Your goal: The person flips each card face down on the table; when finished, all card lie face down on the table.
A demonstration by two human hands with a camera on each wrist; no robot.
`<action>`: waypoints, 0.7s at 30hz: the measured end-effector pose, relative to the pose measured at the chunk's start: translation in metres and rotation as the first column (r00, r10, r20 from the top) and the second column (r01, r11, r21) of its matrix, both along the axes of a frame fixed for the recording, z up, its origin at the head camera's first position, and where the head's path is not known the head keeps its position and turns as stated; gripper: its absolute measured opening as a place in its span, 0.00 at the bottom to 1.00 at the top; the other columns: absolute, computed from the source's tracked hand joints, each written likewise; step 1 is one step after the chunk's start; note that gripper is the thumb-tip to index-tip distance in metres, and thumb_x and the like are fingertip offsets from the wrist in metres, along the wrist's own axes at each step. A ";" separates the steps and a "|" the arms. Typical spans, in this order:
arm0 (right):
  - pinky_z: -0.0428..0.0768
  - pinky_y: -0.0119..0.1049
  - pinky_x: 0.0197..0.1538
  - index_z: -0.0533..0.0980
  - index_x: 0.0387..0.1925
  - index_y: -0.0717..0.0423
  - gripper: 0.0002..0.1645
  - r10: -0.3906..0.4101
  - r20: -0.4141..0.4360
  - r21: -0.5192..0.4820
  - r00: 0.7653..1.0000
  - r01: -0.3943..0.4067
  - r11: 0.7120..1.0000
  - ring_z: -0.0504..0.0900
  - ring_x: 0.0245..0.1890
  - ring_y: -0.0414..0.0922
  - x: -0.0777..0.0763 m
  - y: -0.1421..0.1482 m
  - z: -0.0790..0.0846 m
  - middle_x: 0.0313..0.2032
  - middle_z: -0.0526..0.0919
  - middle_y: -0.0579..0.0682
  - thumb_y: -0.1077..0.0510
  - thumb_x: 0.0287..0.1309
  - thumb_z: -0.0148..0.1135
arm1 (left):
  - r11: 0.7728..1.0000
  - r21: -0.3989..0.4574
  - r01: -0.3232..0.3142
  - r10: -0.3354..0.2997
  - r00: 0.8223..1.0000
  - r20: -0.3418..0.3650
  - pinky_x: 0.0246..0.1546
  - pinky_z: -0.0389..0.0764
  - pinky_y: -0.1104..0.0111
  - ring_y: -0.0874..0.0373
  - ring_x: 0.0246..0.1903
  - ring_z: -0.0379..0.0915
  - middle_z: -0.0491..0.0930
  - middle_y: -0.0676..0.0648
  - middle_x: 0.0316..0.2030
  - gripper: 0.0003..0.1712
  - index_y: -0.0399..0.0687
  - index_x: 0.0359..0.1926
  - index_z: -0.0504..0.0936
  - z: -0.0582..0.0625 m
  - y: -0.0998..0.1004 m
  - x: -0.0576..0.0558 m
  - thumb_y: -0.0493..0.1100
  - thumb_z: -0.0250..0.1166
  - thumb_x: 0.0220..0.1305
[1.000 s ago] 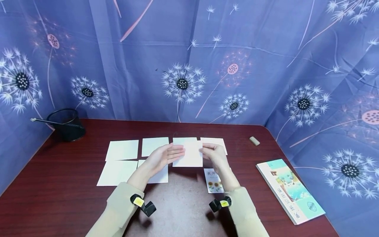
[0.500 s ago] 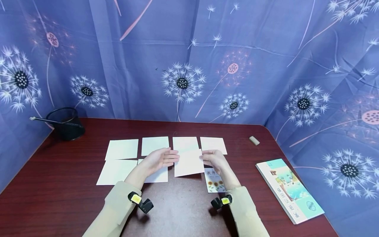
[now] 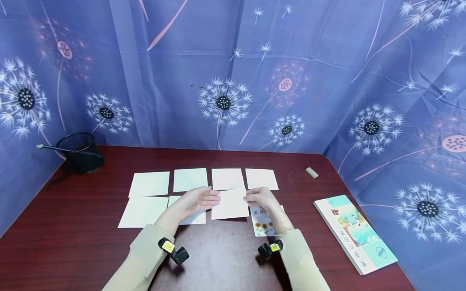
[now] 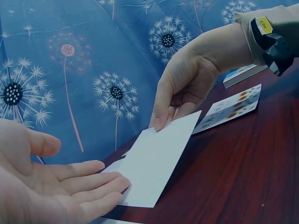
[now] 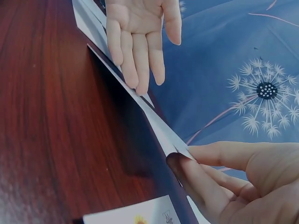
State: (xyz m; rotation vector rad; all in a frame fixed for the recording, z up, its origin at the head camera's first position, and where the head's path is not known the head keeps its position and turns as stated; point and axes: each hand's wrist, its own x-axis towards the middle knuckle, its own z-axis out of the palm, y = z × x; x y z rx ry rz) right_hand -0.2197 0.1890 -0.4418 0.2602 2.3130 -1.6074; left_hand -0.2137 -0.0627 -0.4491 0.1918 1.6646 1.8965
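Observation:
In the head view my right hand (image 3: 263,200) pinches the right edge of a white card (image 3: 230,206). The right wrist view shows that card (image 5: 161,130) nearly edge-on between thumb and fingers, tilted, its near part raised off the table. My left hand (image 3: 194,202) is palm-up with straight fingers at the card's left edge. In the left wrist view its fingertips overlap the card (image 4: 156,158); whether they bear on it I cannot tell. A printed card with sunflowers (image 3: 263,228) lies under my right wrist, partly hidden.
White cards lie in two rows, including a back-row card (image 3: 227,178) and a front-left card (image 3: 143,212). A book (image 3: 358,234) and an eraser-like block (image 3: 312,173) sit right. A black pen holder (image 3: 85,159) stands back left. A flowered curtain (image 3: 164,101) surrounds the table.
The held card has come down and toward me, uncovering the back-row card behind it. My right hand has lowered with it. My left hand drew back leftward, still outstretched.

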 end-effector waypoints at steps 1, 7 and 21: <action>0.84 0.39 0.51 0.76 0.53 0.72 0.22 0.000 0.004 0.007 1.000 0.000 1.000 0.87 0.36 0.43 0.000 0.000 0.000 0.46 0.85 0.63 0.64 0.58 0.64 | 1.000 -0.005 -0.001 0.001 1.000 0.000 0.70 0.62 0.51 0.36 0.67 0.62 0.65 0.25 0.65 0.31 0.22 0.67 0.60 0.000 0.000 0.000 0.46 0.34 0.78; 0.85 0.37 0.47 0.76 0.52 0.75 0.21 0.023 0.002 -0.010 1.000 -0.023 1.000 0.87 0.33 0.41 0.000 0.002 -0.001 0.45 0.85 0.65 0.65 0.59 0.63 | 1.000 -0.019 -0.015 0.015 1.000 0.001 0.70 0.63 0.51 0.37 0.66 0.64 0.66 0.25 0.64 0.31 0.22 0.67 0.61 -0.003 0.000 0.000 0.46 0.35 0.78; 0.86 0.33 0.42 0.73 0.50 0.83 0.20 0.074 -0.003 -0.120 0.997 -0.074 0.990 0.85 0.30 0.40 -0.003 0.016 0.001 0.34 0.87 0.59 0.68 0.61 0.59 | 0.999 -0.049 -0.020 0.020 1.000 0.001 0.69 0.64 0.50 0.37 0.66 0.65 0.68 0.26 0.64 0.31 0.22 0.66 0.63 -0.003 0.002 0.002 0.45 0.35 0.78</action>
